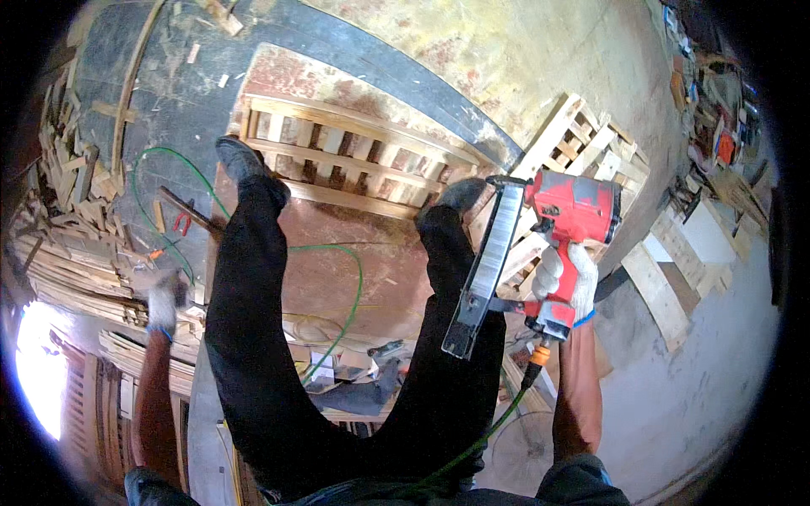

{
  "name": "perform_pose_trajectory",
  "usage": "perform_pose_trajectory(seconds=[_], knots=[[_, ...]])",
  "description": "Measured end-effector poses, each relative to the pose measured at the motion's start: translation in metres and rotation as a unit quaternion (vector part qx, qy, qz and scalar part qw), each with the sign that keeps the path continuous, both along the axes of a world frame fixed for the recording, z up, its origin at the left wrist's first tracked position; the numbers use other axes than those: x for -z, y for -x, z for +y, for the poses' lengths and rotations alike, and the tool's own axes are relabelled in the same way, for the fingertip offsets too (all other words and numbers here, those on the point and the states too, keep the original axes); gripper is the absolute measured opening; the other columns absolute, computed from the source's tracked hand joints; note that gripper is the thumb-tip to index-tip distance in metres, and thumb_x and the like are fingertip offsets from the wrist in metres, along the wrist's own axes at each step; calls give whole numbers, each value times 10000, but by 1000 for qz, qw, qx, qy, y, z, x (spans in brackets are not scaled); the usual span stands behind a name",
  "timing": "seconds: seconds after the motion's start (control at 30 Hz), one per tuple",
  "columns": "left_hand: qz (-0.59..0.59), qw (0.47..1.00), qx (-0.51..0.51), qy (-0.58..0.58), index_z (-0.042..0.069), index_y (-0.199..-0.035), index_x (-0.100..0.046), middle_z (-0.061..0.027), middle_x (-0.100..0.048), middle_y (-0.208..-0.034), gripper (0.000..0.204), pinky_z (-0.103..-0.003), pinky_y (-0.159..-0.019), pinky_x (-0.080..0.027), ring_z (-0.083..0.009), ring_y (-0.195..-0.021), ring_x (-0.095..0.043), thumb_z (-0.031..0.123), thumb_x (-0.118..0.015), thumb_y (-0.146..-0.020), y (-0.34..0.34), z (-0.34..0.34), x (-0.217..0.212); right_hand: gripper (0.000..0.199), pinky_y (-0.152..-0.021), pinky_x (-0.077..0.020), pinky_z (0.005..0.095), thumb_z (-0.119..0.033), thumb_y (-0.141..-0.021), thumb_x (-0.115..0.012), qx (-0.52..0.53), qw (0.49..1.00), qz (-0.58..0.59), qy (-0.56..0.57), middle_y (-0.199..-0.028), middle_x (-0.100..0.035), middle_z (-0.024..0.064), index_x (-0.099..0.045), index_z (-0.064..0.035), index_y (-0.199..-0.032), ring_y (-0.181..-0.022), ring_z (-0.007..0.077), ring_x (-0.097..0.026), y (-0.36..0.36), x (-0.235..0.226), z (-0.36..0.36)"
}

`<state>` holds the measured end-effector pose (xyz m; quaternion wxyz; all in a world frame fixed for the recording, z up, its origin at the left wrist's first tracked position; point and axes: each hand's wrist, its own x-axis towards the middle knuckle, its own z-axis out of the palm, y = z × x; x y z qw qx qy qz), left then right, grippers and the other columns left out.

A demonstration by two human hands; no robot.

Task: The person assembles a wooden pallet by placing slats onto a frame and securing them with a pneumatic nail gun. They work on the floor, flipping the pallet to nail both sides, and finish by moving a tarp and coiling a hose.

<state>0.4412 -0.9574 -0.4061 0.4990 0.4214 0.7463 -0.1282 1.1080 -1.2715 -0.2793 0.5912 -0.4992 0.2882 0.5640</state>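
On the workshop floor, a slatted wooden frame point(346, 163) lies between a seated or crouching worker's feet, the left shoe point(240, 158) at one end and the right shoe point(462, 194) at the other. The worker's right hand point(567, 274), in a white glove, wraps the grip of a red nail gun point(578, 202), raised above the right leg, its long metal magazine point(494, 253) slanting down over the knee. The left hand point(162, 304), also gloved, is reaching out beside a stack of wood strips point(84, 287); it is blurred, and from here I cannot tell whether it is spread, closed or holding anything.

The main danger seems to be the gun's nose, which shows just beside the right shoe: a finger squeezing the trigger early, or a knock against the leg, could send a fastener toward the foot. How far apart they are in height is impossible to judge. A green hose point(506, 411) runs from the gun's orange coupling point(540, 356), and green line also curls between the legs and past the left leg; a snag there could jerk the tool off its aim. With both feet close to the frame, a shifted shoe might also nudge it askew. Red-handled pliers point(187, 223) lie near the looped line.
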Motion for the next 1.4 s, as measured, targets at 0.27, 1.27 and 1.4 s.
perform_pose_trajectory(seconds=[0.27, 1.27, 1.4], knots=[[-99, 989, -9, 105, 85, -1061, -629, -23, -614, -797, 300, -274, -563, -480, -124, -632, -588, 372, -561, -1005, -256, 15, 141, 267, -486, -467, 341, -427, -988, -581, -85, 986, 49, 133, -691, -578, 20, -583, -168, -1054, -544, 187, -571, -87, 115, -50], [-107, 960, -248, 76, 125, -938, -589, -17, -567, -768, 214, -398, -653, -598, -179, -662, -575, 337, -578, -968, -446, -77, 362, 365, -377, -461, 303, -418, -965, -609, -386, 903, 125, 142, -623, -581, 7, -640, -56, -1000, -452, 135, -555, -213, 331, -22], [-92, 965, -234, 69, 124, -970, -578, -35, -580, -831, 216, -394, -653, -597, -208, -707, -593, 339, -592, -962, -452, -76, 361, 359, -381, -469, 298, -400, -983, -586, -407, 897, 118, 124, -607, -582, 14, -642, -46, -964, -445, 139, -557, -217, 328, -12]])
